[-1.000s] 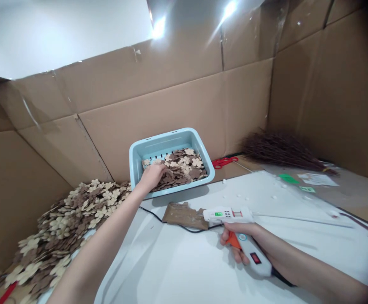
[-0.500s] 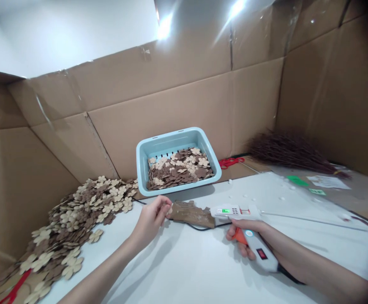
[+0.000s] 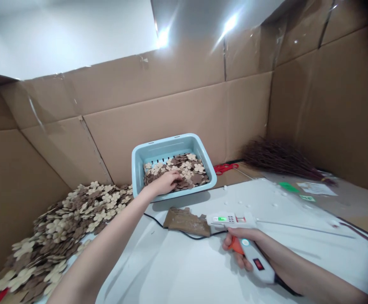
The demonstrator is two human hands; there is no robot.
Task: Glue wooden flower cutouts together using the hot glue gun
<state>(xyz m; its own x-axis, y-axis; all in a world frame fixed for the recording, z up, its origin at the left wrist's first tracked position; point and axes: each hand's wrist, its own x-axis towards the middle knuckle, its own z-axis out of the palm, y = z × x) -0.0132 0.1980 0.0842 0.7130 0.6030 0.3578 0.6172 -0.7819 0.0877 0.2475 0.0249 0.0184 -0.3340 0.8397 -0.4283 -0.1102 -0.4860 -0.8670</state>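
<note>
Inside the light blue plastic basket (image 3: pixel 134 169), my left hand (image 3: pixel 167 181) reaches over the rim into brown and cream flower-shaped pieces (image 3: pixel 192 169). Its fingers are bent together among the pieces, and whatever they pinch is hidden. My right hand (image 3: pixel 242 249) is wrapped around the handle of a white hot glue gun (image 3: pixel 233 219) with an orange trigger and a lit green display. A long glue stick (image 3: pixel 301 227) sticks out of its back. The nozzle points left at a scrap of brown cardboard (image 3: pixel 186 221), seemingly resting at its right edge.
A big heap of flower pieces (image 3: pixel 72 211) covers the table's left side. Red scissors (image 3: pixel 224 169) lie right of the basket, near a bundle of dark twigs (image 3: pixel 285 158). A black cord (image 3: pixel 154 219) runs by the cardboard scrap. Cardboard walls (image 3: pixel 177 105) enclose the table.
My left hand has left the cardboard scrap's left edge and moved up into the basket. My right hand keeps hold of the glue gun in the same place. The view has shifted slightly.
</note>
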